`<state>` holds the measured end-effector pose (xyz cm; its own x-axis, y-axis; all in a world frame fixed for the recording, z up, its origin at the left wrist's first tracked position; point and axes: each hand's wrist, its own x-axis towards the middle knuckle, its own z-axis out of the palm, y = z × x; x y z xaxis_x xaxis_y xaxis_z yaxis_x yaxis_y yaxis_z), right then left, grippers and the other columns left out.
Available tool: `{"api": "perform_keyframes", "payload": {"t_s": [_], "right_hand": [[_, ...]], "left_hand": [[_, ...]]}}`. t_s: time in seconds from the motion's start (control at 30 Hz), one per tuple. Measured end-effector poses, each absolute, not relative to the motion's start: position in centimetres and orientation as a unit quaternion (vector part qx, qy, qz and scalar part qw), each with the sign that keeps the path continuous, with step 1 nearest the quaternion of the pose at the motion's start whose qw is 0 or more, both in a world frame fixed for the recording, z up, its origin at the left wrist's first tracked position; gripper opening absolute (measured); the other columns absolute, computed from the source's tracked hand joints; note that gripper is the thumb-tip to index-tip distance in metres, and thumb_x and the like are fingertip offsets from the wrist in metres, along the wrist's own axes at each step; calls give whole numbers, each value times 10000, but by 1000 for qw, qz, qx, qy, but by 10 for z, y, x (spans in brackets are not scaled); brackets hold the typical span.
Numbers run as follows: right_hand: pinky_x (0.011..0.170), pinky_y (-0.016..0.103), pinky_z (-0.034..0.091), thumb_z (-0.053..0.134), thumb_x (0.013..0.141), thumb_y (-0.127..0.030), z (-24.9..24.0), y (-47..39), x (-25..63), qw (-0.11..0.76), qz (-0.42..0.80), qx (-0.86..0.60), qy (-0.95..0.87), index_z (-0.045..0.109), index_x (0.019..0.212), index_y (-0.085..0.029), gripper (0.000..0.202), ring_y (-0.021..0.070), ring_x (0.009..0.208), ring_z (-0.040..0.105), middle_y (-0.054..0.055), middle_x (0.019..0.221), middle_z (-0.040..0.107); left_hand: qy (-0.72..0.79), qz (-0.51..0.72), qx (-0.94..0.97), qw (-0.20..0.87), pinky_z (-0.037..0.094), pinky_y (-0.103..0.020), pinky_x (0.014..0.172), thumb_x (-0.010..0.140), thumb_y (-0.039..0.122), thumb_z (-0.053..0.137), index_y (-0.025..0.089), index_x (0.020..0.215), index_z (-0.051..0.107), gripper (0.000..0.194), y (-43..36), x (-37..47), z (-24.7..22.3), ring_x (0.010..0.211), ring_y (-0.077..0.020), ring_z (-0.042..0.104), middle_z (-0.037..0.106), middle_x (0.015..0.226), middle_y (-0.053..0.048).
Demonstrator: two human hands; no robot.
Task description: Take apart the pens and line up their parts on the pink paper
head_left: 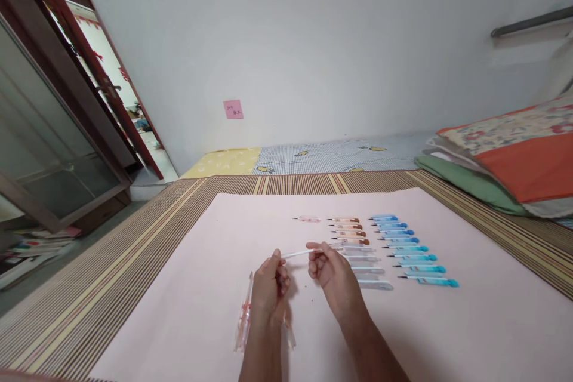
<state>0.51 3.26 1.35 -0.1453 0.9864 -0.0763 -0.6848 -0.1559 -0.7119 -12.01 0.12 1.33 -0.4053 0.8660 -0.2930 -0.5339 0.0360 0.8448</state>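
Between my two hands stretches a thin white rod (pixel 295 254), held slightly tilted above the pale pink sheet. My left hand (pixel 270 286) pinches its left end between thumb and finger. The fingers of my right hand (pixel 333 277) close on its other end, which they partly cover. Clear greyish pens (pixel 369 271) lie in a column just beyond my right hand, partly hidden by it. Beside and under my left wrist are slim clear-and-pink pieces (pixel 244 322), some of them covered by the forearm.
Brown-ended pens (pixel 349 226) and a column of blue pens (pixel 418 258) lie to the right. One pink pen (pixel 308 219) lies farther back. The pink sheet (pixel 179 310) rests on a striped mat (pixel 89 274). Folded bedding (pixel 514 161) is piled at right.
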Motion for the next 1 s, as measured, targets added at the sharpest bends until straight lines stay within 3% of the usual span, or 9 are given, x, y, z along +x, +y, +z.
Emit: {"api": "perform_keyframes", "payload": {"t_s": [0.1, 0.3, 0.5, 0.63, 0.73, 0.87, 0.93, 1.0], "right_hand": [[511, 258, 409, 802, 676, -469, 15, 34, 9, 587, 724, -279, -234, 787, 803, -130, 363, 118, 565, 503, 28, 668, 635], [497, 221, 415, 773, 671, -319, 15, 37, 18, 583, 748, -257, -184, 793, 857, -137, 261, 93, 579, 469, 8, 714, 615], [529, 196, 443, 829, 668, -281, 12, 39, 17, 596, 747, -242, -169, 776, 869, -169, 236, 92, 615, 504, 2, 722, 642], [579, 208, 475, 884, 666, -312, 8, 38, 16, 611, 729, -245, -188, 740, 774, -198, 213, 104, 667, 551, 12, 783, 689], [576, 208, 455, 903, 664, -358, 6, 35, 15, 569, 743, -250, -248, 751, 789, -184, 262, 101, 663, 549, 23, 798, 697], [569, 199, 397, 914, 653, -368, 4, 27, 5, 480, 762, -268, -342, 767, 840, -170, 310, 76, 616, 501, 8, 744, 678], [572, 214, 385, 910, 642, -409, 1, 22, -4, 445, 761, -280, -379, 763, 848, -166, 352, 78, 594, 483, 4, 706, 669], [558, 237, 373, 883, 649, -479, -2, 19, -13, 422, 742, -299, -426, 738, 818, -167, 384, 93, 572, 479, 4, 673, 661]], "left_hand": [[494, 678, 159, 521, 229, -163, 342, 490, 672, 882, 130, 682, 624, 630, 1, -123, 11, 362, -42, 405, 506, 441, 60], [478, 703, 126, 512, 271, -164, 349, 552, 573, 911, 130, 716, 637, 546, 0, -130, 8, 393, -61, 453, 534, 479, 50], [404, 722, 32, 560, 313, -140, 367, 839, 371, 771, 109, 724, 638, 315, 0, -124, 17, 393, -44, 447, 528, 492, 41], [360, 726, -7, 586, 350, -137, 385, 969, 282, 604, 108, 687, 617, 332, 1, -121, 22, 390, -39, 430, 505, 481, 38], [349, 737, -14, 579, 381, -142, 391, 976, 254, 587, 108, 701, 626, 314, 3, -121, 25, 418, -53, 484, 550, 516, 19], [334, 764, -25, 551, 565, -202, 590, 980, 219, 572, 108, 762, 664, 262, 2, -121, 28, 619, -112, 666, 684, 679, -54], [318, 773, -22, 548, 581, -218, 632, 989, 230, 557, 110, 767, 670, 277, 2, -121, 27, 658, -122, 681, 694, 700, -64], [300, 779, -5, 551, 538, -185, 563, 977, 254, 587, 114, 759, 667, 272, 1, -120, 24, 586, -93, 631, 671, 670, -41]]}}
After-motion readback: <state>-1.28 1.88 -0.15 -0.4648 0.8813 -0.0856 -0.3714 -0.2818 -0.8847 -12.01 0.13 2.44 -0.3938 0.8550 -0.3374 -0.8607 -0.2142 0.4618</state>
